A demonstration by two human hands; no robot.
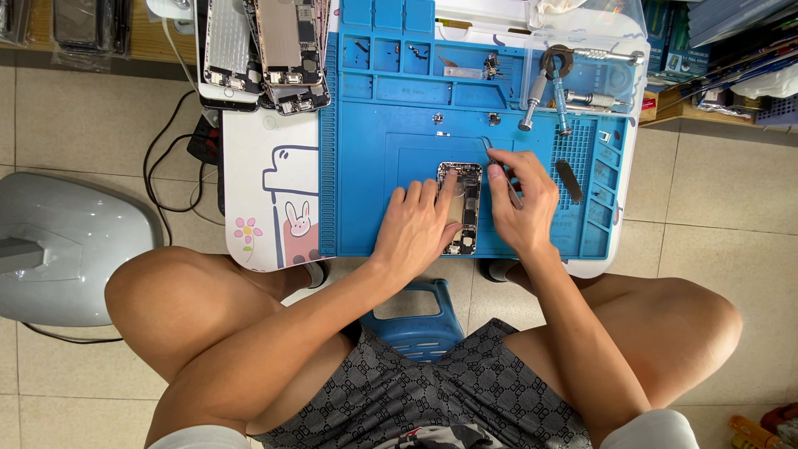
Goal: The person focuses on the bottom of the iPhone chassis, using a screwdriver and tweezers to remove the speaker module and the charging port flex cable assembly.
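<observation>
The left hand (413, 229) lies flat and open on the opened phone (461, 206), fingers spread, one fingertip pressing on its middle; it grips nothing. The right hand (522, 199) is closed in a pinch on thin metal tweezers (502, 175), whose tips point up and left, just beside the phone's upper right corner. The phone lies face-open in the centre of the blue work mat (391, 141).

From the left: a grey rounded plastic object (66, 241) sits on the tiled floor (75, 108), with black cables (170, 166) trailing beside it. Next comes a small white table (258, 166) printed with a rabbit and a flower, which carries the mat. At the table's upper left, several stripped phone housings (266, 50) are stacked, overlapping. The mat's upper trays hold small parts, and at its upper right lie screwdrivers (549, 91) with metal handles. A dark flat strip (568, 180) rests on the mat to the right of the right hand. Far right, shelves (723, 58) hold boxes and clutter. A blue stool (414, 320) shows between the person's knees.
</observation>
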